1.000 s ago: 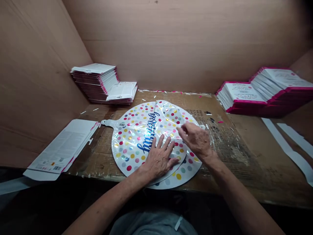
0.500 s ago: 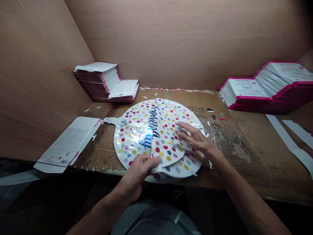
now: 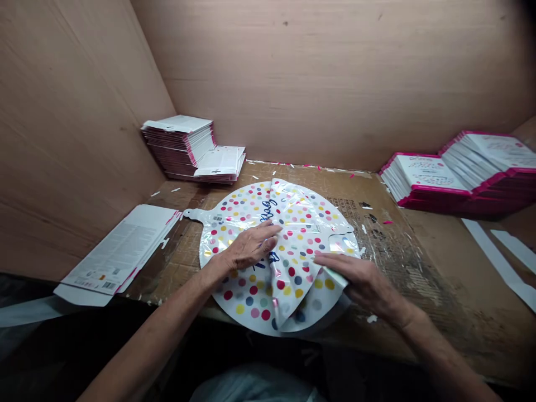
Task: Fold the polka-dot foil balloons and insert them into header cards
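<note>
A round, flat foil balloon [image 3: 247, 298], white with coloured dots and blue lettering, lies on the worktop with its neck pointing left. Part of it is folded back on itself near the middle, forming a layered flap. My left hand [image 3: 251, 247] rests across the lettering beside the fold, fingers stretched out and holding nothing. At the flap's right side my right hand [image 3: 362, 279] is closed over a raised, folded edge of the foil. Its thumb is hidden underneath.
Cardboard [image 3: 393, 290] covers the worktop, scattered with paper scraps. Stacks of printed cards [image 3: 180, 142] stand at back left, and pink-edged card packets [image 3: 435, 178] at back right. Flat printed card sleeves [image 3: 121, 251] lie at left, white strips [image 3: 498, 262] at right. Wooden walls [image 3: 314, 84] enclose the back and left.
My left hand has let go of the near edge and moved up onto the lettering. My right hand has moved down and right to the flap's edge, which is now folded differently.
</note>
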Tool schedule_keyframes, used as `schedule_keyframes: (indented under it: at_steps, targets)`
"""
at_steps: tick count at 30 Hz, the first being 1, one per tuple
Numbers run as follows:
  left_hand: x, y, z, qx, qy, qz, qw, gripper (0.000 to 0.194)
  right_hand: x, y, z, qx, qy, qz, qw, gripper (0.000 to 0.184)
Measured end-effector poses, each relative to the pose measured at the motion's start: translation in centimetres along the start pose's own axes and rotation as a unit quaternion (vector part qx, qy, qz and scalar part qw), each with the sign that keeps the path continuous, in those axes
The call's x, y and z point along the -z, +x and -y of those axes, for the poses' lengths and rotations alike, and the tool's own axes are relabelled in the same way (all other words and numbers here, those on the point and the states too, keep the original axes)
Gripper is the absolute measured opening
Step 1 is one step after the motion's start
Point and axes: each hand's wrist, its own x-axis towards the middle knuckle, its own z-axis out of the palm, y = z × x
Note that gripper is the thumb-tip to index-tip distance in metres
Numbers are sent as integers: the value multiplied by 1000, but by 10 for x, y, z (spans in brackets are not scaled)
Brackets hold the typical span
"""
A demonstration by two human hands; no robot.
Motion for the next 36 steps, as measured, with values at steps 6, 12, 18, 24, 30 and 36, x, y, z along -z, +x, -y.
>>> schedule_keyframes:
  at_steps: [6, 12, 18, 24, 30, 36]
  targets:
    - [-8, 16, 16, 149, -58, -53, 986, 58, 65, 115, -39, -298, 150, 116, 936, 27]
    - [-27, 51, 12, 331, 20, -188, 925, 19, 28, 79, -79, -355, 139, -211, 900, 54]
    - [-38, 54, 5, 286, 171, -215, 918, 56, -20, 36, -118, -399, 66, -242, 882, 45]
    - [-43, 64, 15, 90, 283, -90, 951, 59, -15, 44, -109, -394, -105, -214, 888, 49]
    - [-51, 61, 31, 93, 276, -48, 956, 58, -14, 58, -64, -55, -320, -9, 946, 43]
    - [-46, 61, 38, 126, 173, -49, 976, 72, -22, 83, -49, -140, -379, 122, 907, 33]
